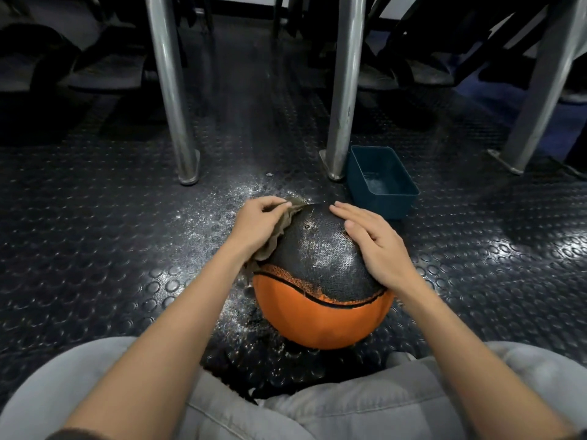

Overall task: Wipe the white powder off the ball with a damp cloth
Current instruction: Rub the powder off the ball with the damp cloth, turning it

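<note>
A worn basketball [320,315] sits on the studded black rubber floor [95,249] at the centre of the frame, just ahead of the person's knees in grey trousers [349,408]. Its lower half is orange. The upper panel has lost its skin and shows a dark woven layer, speckled with white powder [327,255] that lies thickest toward the right of that panel.

The left hand [257,225] lies against the upper left side of the ball with a brownish cloth [265,252] bunched under it. Its fingers bend over the cloth's upper edge and hold it to the ball, while a tail of cloth hangs down past the wrist to the seam. The right hand [378,246] rests flat on the upper right of the ball, fingers straight and close together, holding nothing.

More powder is scattered over the floor [228,201] around and beyond the ball, mostly to its left and upper left. Right of centre and just beyond the ball stands a dark teal plastic tub [378,204] with what looks like a little water in the bottom. It stands just beside one of two shiny metal legs [344,90] that rise out of the top of the frame; the other leg [171,90] stands left of centre. Dark furniture fills the upper corners.
</note>
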